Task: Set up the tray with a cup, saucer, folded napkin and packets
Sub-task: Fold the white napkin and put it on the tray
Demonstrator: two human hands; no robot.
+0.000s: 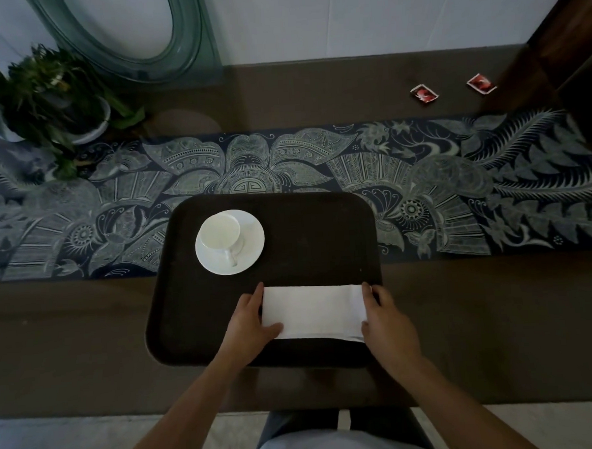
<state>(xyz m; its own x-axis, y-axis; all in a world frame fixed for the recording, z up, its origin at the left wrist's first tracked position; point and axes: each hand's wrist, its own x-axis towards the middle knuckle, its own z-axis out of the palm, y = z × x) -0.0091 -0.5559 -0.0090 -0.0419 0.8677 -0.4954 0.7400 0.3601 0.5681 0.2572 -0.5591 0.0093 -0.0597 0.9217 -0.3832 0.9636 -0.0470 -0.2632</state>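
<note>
A dark rectangular tray [322, 229] lies on the table in front of me. At its far left a white cup [219, 232] stands on a white saucer [252, 238], handle pointing toward me. A white folded napkin [312, 309] lies flat on the tray's near part. My left hand [249, 317] grips the napkin's left end, thumb on top. My right hand [383, 314] holds its right end. Two red packets, one [424, 94] and another [481, 83], lie on the table at the far right, off the tray.
A patterned dark-blue runner [457, 181] crosses the table under the tray. A potted plant [54, 96] stands at the far left, a glass-framed oval mirror [175, 41] against the wall behind. A dark wooden panel [566, 38] rises at the far right.
</note>
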